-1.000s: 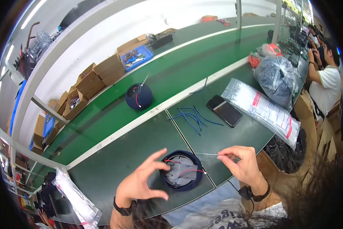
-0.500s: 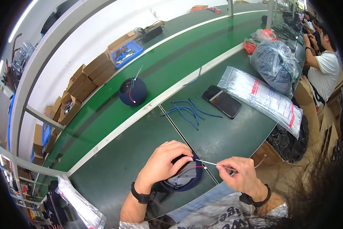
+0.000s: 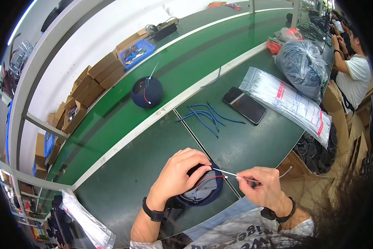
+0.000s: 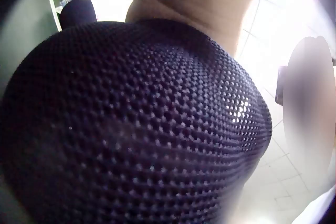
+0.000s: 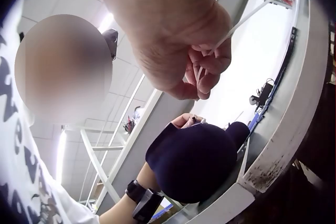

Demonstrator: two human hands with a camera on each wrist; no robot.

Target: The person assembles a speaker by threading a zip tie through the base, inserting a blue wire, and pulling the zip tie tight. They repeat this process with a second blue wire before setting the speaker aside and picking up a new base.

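A round navy mesh-covered speaker-like body (image 3: pixel 213 195) lies with its grey inner side up at the table's near edge, red wires across it. My left hand (image 3: pixel 176 172) grips its rim, fingertips at the end of a white strip. My right hand (image 3: pixel 261 186) pinches that thin white strip (image 3: pixel 226 172), whose tail sticks out to the right. In the left wrist view the navy mesh (image 4: pixel 157 124) fills most of the picture. The right wrist view shows my right hand (image 5: pixel 178 50) pinching the strip above the navy body (image 5: pixel 194 163).
Blue cords (image 3: pixel 207 118) and a black phone (image 3: pixel 244 105) lie beyond the hands. A packet of white strips (image 3: pixel 290 101) and a stuffed bag (image 3: pixel 301 68) are at the right. Another navy ball (image 3: pixel 146 92) sits on the green belt. Cartons (image 3: pixel 107 70) line the wall; a person sits far right.
My left hand has come from spread fingers beside the navy body to gripping its rim. The strip in my right hand now reaches the left fingertips. The view has shifted slightly.
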